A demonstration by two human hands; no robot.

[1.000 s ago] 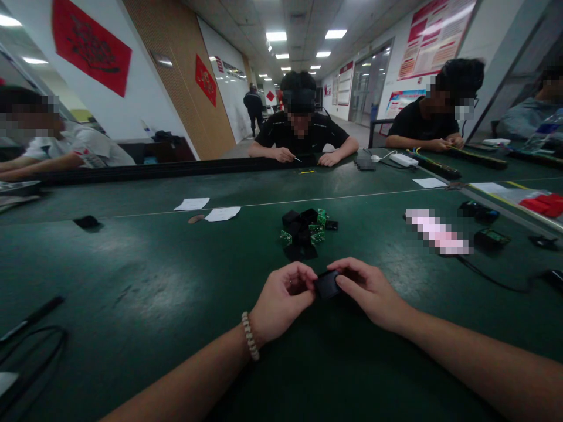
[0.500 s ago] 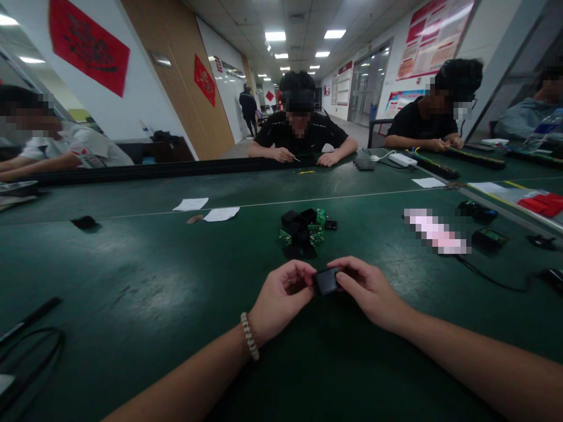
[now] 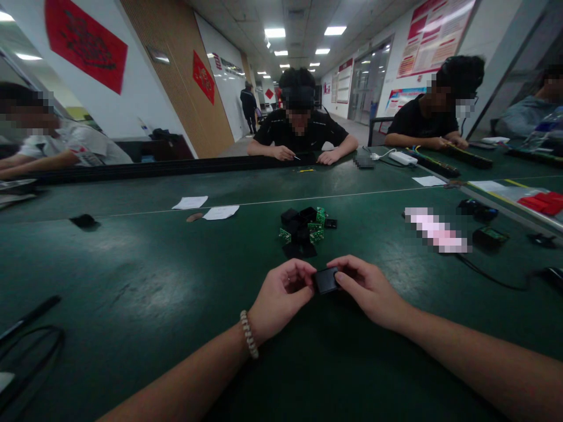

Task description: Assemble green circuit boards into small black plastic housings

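A small black plastic case [image 3: 326, 281] is held between my two hands above the green table [image 3: 145, 328]. My left hand [image 3: 285, 299] pinches its left end with thumb and fingers, and a beaded bracelet circles that wrist. On the opposite end, my right hand [image 3: 367, 290] grips the case, its thumb lying on the near face. Just beyond my hands lies a pile of black plastic housings [image 3: 301, 220] mixed with green circuit boards [image 3: 316, 231]. Whether anything sits inside the held case is hidden.
Paper slips [image 3: 221, 213] lie left of the pile, and a black scrap [image 3: 85, 221] farther left. A pen [image 3: 30, 319] and black cable [image 3: 57, 351] are at the near left. On the right are a blurred pink object [image 3: 435, 228] and its cord [image 3: 488, 278]. Co-workers sit across the table.
My hands and the black case stay nearly in place. The view has shifted very slightly. At the far right, a co-worker's hands have moved onto a dark strip, which has shifted left.
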